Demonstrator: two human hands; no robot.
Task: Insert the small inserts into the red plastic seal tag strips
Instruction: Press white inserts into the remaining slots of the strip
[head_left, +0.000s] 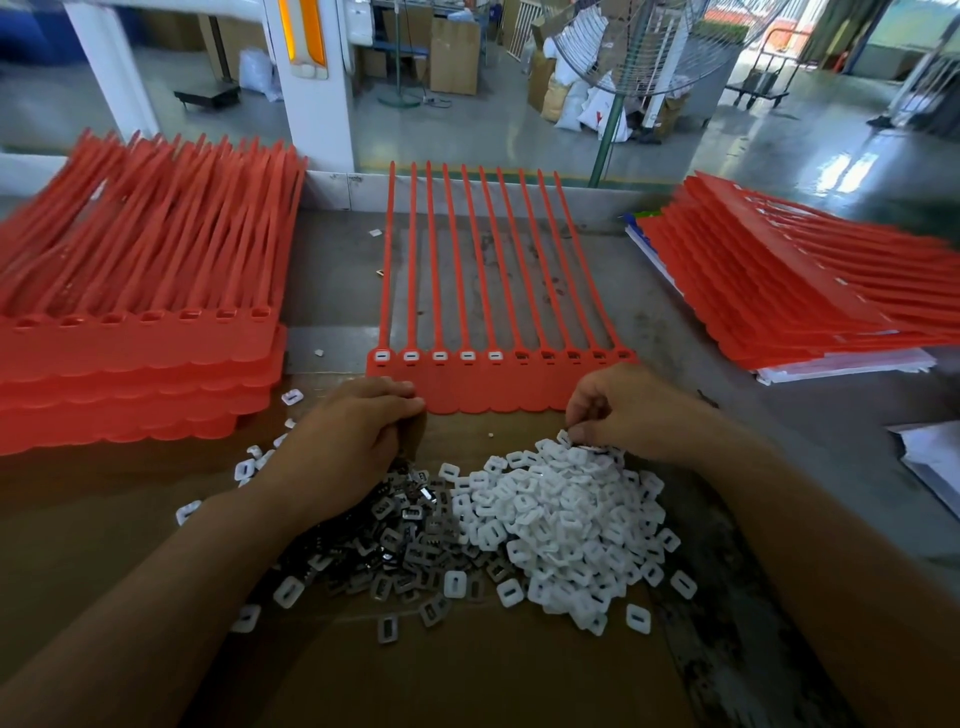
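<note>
— What lies nearest?

— A cardboard sheet (467, 675) on the worktop (332, 270), carrying two heaps side by side: dark metal inserts (410, 545) on the left, white inserts (561, 519) on the right, with strays scattered round the edges.

— And the hands?

— Both forearms reach in from the near edge. The left hand (348, 441) lies knuckles up over the far side of the metal heap, fingers curled down, fingertips against the near left corner of the red strip (493, 389). Whether its grip holds anything I cannot tell. The right hand (623, 410) hovers at the far edge of the white heap, its grip pinching one of the white pieces between thumb and fingertips.

— The strip itself?

— Ten joined tags lying flat just beyond the hands, scalloped flags toward the person, thin tails fanning away. The five left heads carry white inserts; the other five sockets show red.

— Room to move?

— Bare worktop runs along both sides of it. Further out, a left stack (140, 343) and a right stack (769, 291) of red strips, with a fan (649, 47) beyond the far edge.
</note>
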